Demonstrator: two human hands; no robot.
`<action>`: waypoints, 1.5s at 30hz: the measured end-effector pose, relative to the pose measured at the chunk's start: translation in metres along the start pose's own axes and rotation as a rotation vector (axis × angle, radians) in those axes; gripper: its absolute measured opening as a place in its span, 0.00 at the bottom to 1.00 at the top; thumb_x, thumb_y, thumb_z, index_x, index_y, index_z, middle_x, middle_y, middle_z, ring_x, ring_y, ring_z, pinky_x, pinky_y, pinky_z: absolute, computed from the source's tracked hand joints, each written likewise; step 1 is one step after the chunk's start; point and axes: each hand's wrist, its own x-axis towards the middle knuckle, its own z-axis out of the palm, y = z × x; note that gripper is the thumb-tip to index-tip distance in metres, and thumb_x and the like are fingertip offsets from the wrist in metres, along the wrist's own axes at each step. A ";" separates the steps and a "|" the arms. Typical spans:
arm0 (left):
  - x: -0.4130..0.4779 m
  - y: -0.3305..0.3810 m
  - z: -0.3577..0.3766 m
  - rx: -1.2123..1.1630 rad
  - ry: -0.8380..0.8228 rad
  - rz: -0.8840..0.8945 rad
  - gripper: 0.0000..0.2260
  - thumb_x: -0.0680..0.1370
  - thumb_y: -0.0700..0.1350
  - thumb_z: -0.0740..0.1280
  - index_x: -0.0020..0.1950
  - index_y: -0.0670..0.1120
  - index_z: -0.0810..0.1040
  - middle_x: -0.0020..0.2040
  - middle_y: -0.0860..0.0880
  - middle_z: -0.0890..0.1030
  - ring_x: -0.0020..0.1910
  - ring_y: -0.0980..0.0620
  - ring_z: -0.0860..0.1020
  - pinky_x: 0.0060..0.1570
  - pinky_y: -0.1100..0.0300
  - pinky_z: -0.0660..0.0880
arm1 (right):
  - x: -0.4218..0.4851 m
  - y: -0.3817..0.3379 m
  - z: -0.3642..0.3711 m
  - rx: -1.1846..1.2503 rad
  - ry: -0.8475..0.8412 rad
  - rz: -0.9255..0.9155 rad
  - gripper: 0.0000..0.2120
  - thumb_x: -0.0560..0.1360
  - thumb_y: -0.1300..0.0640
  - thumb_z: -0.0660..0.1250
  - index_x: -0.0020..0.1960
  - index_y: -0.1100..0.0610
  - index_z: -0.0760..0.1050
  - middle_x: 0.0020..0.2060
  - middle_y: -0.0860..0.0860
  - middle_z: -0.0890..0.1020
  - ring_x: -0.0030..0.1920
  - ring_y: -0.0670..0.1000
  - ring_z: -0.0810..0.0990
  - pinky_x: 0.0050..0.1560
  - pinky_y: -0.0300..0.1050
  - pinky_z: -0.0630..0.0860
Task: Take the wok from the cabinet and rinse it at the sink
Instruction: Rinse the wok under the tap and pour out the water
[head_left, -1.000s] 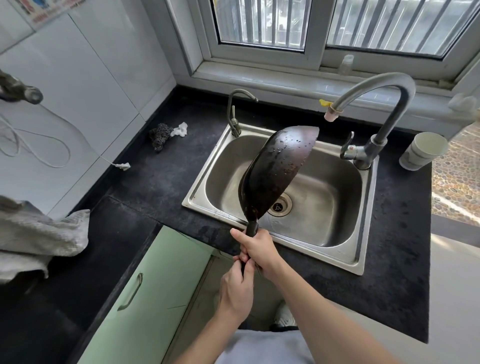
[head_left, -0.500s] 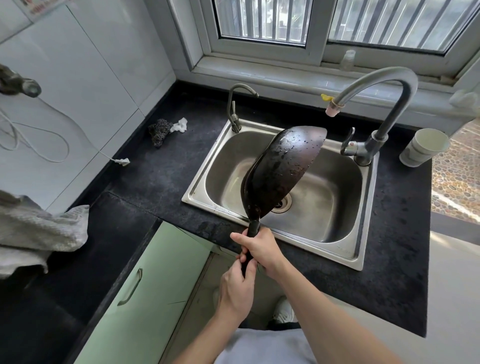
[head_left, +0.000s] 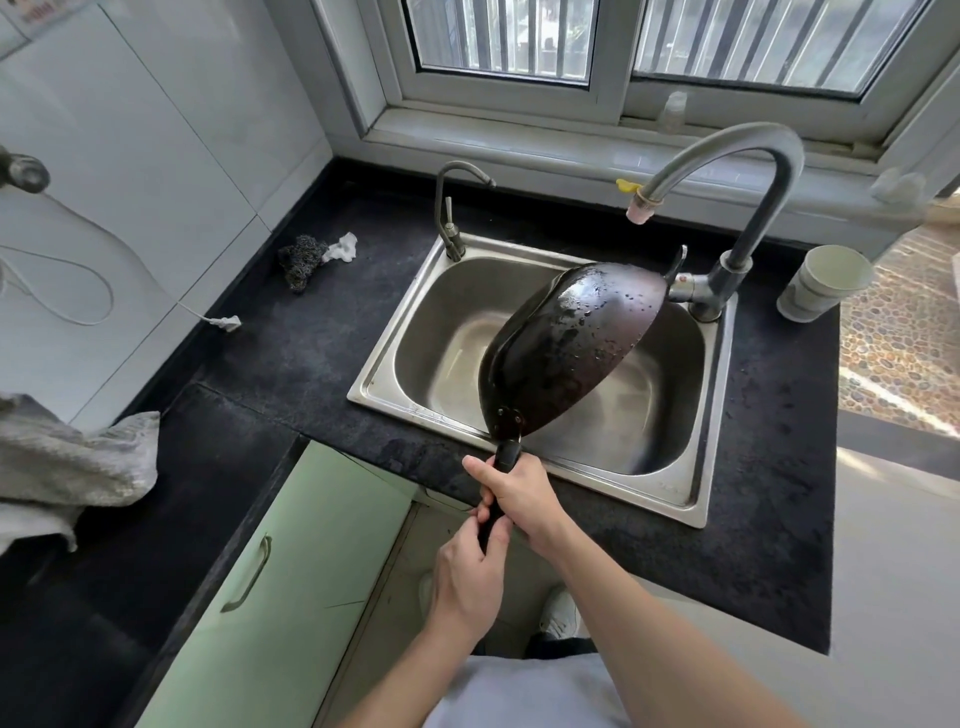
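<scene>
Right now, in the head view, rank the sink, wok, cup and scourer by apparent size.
1. sink
2. wok, held nearer the camera, which flatters it
3. cup
4. scourer, the smallest, though the cup sits at the wide-angle edge, so that gap is unsure

The wok (head_left: 571, 343) is standing tilted on edge over the sink (head_left: 395, 332), filling the basin's middle and leaving open room only along its left side. Its far rim is sitting just beside the lever of the tall faucet (head_left: 769, 171), whose spout is arching overhead. A small tap (head_left: 452, 208) is blocking the back left corner. The left hand (head_left: 467, 577) and right hand (head_left: 519, 493) are crowding the handle at the front edge. Bare countertop (head_left: 291, 364) is lying between the sink and a scrubber (head_left: 298, 260).
</scene>
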 end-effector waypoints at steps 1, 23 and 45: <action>-0.001 0.000 0.000 -0.006 -0.001 -0.002 0.13 0.81 0.51 0.62 0.47 0.42 0.79 0.44 0.39 0.83 0.47 0.38 0.80 0.35 0.59 0.66 | 0.000 0.000 0.000 -0.002 -0.003 -0.001 0.21 0.77 0.53 0.73 0.29 0.55 0.69 0.24 0.54 0.73 0.24 0.53 0.76 0.36 0.51 0.79; -0.006 0.002 0.000 0.038 0.003 0.011 0.13 0.80 0.53 0.62 0.50 0.45 0.79 0.35 0.50 0.79 0.38 0.47 0.76 0.32 0.65 0.66 | -0.004 0.004 -0.002 0.030 -0.014 0.007 0.19 0.78 0.56 0.72 0.32 0.56 0.68 0.24 0.53 0.73 0.23 0.52 0.75 0.36 0.49 0.76; -0.001 -0.002 -0.003 -0.030 -0.058 -0.025 0.14 0.77 0.56 0.66 0.51 0.46 0.79 0.39 0.51 0.81 0.44 0.46 0.81 0.39 0.55 0.74 | -0.006 -0.001 0.000 -0.026 -0.020 -0.007 0.22 0.78 0.54 0.72 0.29 0.56 0.68 0.24 0.53 0.73 0.23 0.51 0.76 0.34 0.47 0.77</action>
